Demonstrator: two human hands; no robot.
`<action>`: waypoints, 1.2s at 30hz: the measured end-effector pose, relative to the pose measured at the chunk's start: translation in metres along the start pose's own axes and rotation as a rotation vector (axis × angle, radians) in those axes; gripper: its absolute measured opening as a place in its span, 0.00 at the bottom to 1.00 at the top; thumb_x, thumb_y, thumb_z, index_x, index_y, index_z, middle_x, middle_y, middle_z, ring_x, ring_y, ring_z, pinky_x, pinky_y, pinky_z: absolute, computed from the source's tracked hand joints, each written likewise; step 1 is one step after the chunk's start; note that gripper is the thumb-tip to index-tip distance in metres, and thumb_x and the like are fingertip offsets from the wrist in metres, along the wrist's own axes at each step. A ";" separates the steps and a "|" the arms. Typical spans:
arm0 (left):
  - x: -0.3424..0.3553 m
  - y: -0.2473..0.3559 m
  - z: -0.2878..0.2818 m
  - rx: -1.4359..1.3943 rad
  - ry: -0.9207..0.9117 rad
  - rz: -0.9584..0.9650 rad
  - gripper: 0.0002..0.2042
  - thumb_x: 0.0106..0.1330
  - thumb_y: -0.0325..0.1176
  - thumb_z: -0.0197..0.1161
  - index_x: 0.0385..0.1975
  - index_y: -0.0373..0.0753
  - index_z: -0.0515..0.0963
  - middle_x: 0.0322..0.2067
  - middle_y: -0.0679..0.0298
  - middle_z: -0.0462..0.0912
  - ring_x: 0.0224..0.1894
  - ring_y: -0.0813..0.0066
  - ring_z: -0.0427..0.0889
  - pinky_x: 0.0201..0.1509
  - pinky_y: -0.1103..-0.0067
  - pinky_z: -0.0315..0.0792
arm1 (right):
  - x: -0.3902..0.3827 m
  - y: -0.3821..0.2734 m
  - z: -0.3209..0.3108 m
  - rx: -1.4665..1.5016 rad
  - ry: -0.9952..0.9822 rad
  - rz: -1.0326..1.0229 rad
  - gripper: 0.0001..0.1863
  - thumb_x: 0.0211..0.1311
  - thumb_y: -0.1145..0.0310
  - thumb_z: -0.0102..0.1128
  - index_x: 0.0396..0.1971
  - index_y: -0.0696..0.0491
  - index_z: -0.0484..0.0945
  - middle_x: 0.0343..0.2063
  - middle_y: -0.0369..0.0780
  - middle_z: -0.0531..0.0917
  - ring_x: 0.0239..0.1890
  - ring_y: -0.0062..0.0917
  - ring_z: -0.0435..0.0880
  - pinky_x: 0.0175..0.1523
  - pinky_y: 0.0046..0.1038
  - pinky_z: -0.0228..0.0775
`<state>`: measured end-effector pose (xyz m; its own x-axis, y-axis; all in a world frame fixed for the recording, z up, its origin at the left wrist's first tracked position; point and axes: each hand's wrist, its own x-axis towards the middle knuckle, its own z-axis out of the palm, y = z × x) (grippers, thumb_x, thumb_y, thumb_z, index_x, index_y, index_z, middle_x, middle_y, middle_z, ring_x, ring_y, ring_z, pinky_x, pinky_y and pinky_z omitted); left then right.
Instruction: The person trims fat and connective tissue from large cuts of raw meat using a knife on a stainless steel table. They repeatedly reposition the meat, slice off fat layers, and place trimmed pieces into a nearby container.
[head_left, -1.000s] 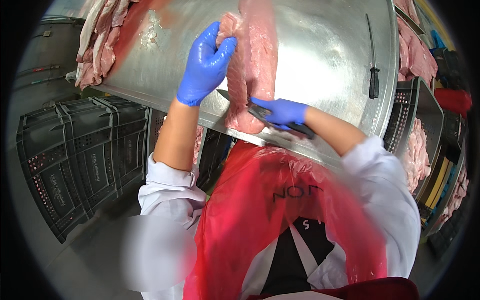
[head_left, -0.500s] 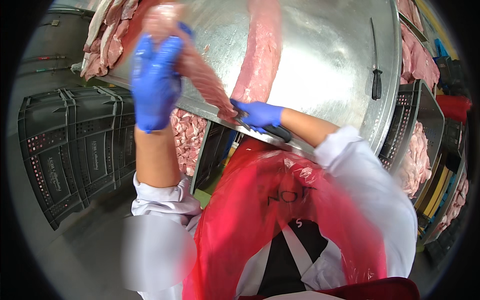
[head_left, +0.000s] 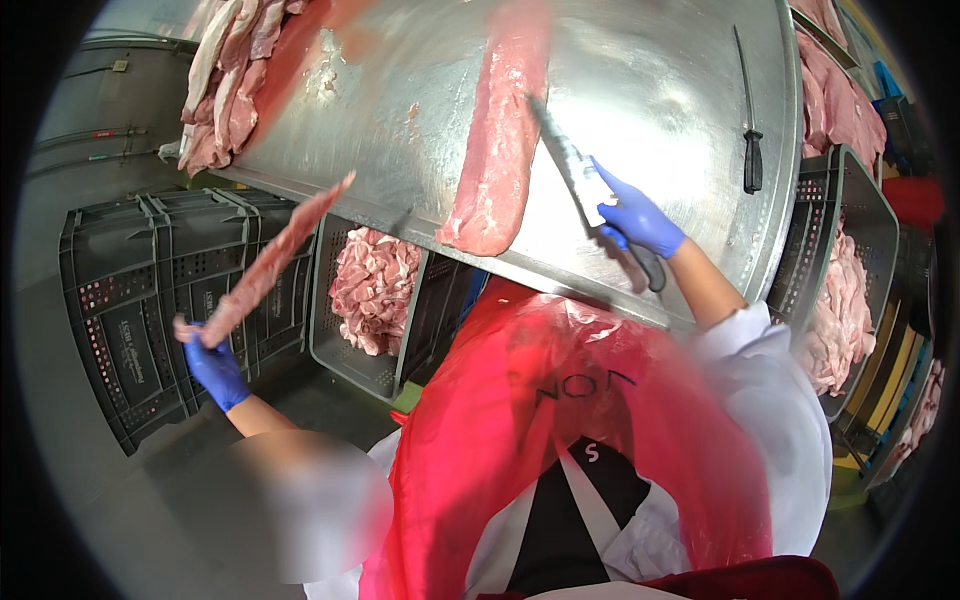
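My left hand, in a blue glove, is closed on one end of a long strip of meat trimming. The strip slants up in the air in front of the stacked grey crates. My right hand, also gloved in blue, grips the dark handle of a knife. Its blade points away from me, with the tip at the right edge of a long pink pork loin. That loin lies lengthwise on the metal table, its near end by the front edge.
A grey crate of meat trimmings stands below the table edge, beside stacked grey crates. More meat pieces lie at the table's far left. A sharpening steel rests at the right, near another meat-filled crate.
My left hand has swung down and left off the table with the strip, which has come away from the loin. My right hand has moved right and the knife now points forward.
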<state>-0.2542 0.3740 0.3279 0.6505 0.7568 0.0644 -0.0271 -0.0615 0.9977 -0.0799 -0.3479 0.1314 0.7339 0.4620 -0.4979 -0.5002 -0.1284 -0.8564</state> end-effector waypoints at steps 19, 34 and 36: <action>-0.148 -0.216 0.616 1.350 -0.913 0.328 0.38 0.45 0.45 0.79 0.56 0.29 0.73 0.52 0.45 0.80 0.55 0.50 0.82 0.57 0.62 0.77 | -0.155 0.068 -0.019 0.312 0.549 -0.146 0.44 0.68 0.80 0.50 0.80 0.38 0.44 0.27 0.36 0.79 0.22 0.16 0.76 0.25 0.21 0.72; -0.213 -0.252 0.516 1.165 -1.049 1.508 0.11 0.59 0.32 0.60 0.41 0.47 0.76 0.42 0.61 0.77 0.46 0.56 0.76 0.44 0.59 0.67 | -0.202 0.127 -0.022 0.471 0.812 -0.128 0.45 0.69 0.79 0.52 0.80 0.35 0.43 0.26 0.33 0.77 0.22 0.14 0.75 0.24 0.19 0.68; -0.208 -0.254 0.508 1.131 -1.113 1.476 0.10 0.58 0.32 0.61 0.40 0.47 0.77 0.41 0.61 0.76 0.46 0.55 0.75 0.44 0.59 0.66 | -0.201 0.121 -0.023 0.494 0.803 -0.123 0.45 0.69 0.79 0.51 0.80 0.35 0.43 0.25 0.32 0.76 0.21 0.14 0.73 0.24 0.19 0.66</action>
<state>0.0026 -0.0985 0.0509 0.6513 -0.7498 0.1168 -0.7218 -0.6596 -0.2098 -0.2773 -0.4768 0.1250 0.7992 -0.3170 -0.5107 -0.4009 0.3519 -0.8458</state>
